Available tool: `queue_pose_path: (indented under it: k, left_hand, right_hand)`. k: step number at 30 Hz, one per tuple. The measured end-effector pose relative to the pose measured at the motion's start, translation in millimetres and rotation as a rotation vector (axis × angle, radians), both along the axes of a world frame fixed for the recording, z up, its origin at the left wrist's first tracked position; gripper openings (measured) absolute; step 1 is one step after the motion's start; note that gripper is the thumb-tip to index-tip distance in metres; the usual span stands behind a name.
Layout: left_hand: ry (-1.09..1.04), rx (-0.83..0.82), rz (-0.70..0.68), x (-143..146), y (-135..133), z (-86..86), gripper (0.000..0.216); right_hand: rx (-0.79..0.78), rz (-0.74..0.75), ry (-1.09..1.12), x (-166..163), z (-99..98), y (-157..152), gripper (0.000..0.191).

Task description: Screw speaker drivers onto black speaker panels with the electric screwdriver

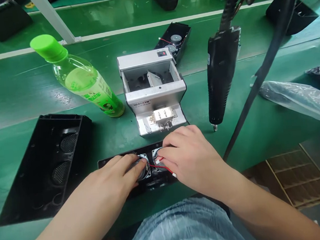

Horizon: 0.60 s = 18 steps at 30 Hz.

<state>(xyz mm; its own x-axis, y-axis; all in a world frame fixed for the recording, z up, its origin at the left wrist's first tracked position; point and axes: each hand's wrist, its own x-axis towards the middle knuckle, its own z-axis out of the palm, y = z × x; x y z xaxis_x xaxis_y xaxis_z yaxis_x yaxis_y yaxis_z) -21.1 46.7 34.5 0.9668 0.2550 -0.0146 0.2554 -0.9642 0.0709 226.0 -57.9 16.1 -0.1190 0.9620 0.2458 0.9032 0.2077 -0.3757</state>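
Observation:
In front of me lies a long black speaker housing (160, 180) with two round speaker drivers side by side in it. My left hand (113, 180) has its fingers curled round the left speaker driver (144, 168). The right speaker driver (155, 156) is gripped by my right hand (191, 156), which covers much of it. A red and black wire (163, 166) with white plugs runs between the drivers and reaches the right fingertips. Just behind the housing stands a silver WEIXIN machine (155, 94), an open-topped box with a small metal head at its front.
A larger open black speaker box (43, 168) lies at left, beside a green-capped bottle (89, 84). A black electric screwdriver (224, 75) hangs at right near a thick cable (261, 72). Another housing with drivers (180, 32) lies behind the machine. A plastic bag (298, 97) is at far right.

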Motion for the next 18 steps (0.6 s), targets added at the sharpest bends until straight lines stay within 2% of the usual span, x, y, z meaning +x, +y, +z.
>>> queue_pose_path:
  k: [7, 18]
  left_hand:
    - [-0.005, 0.043, -0.01, -2.3, 1.3, -1.2, 0.043]
    - [-0.034, -0.078, 0.005, 0.7, 9.7, -3.6, 0.04]
  right_hand:
    - [-0.024, 0.014, -0.013, 3.1, 1.0, 1.1, 0.018]
    - [-0.027, 0.017, -0.024, 2.2, 2.6, 1.3, 0.024]
